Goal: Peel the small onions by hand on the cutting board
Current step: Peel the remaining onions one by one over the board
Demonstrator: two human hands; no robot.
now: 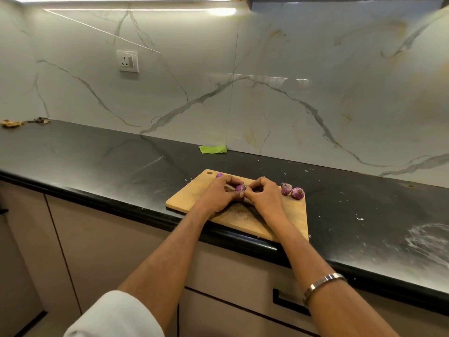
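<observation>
A small purple onion [240, 188] is held just above the middle of the wooden cutting board [194, 198], clamped between both hands. The left hand [220, 194] is curled round it from one side, and the right hand [263, 195] is curled against it from the other, with the fingertips [247, 189] pinched at its skin. Whether any skin has been lifted from this onion cannot be told, since most of it is hidden by the fingers.

Near the board's far right edge two more onions are seen lying side by side: one onion [286, 189] and, just beside it, a second onion [298, 193]. Both appear to be wearing their dry, streaked outer skin, so they are judged to be unpeeled. At the far left corner of the board, close to the hanging hole, a fourth onion [219, 175] is partly visible; it looks smoother and shinier, and may already have been peeled, though it is too small for that to be said with confidence.

Small pale flecks are scattered on the black counter [121, 161] beyond the board's far edge, possibly bits of skin. A strip of green tape [213, 149] is stuck where the counter meets the wall.

The task is judged to be at an early or middle stage: one onion is in hand, at least two are left, and at most one is finished.
</observation>
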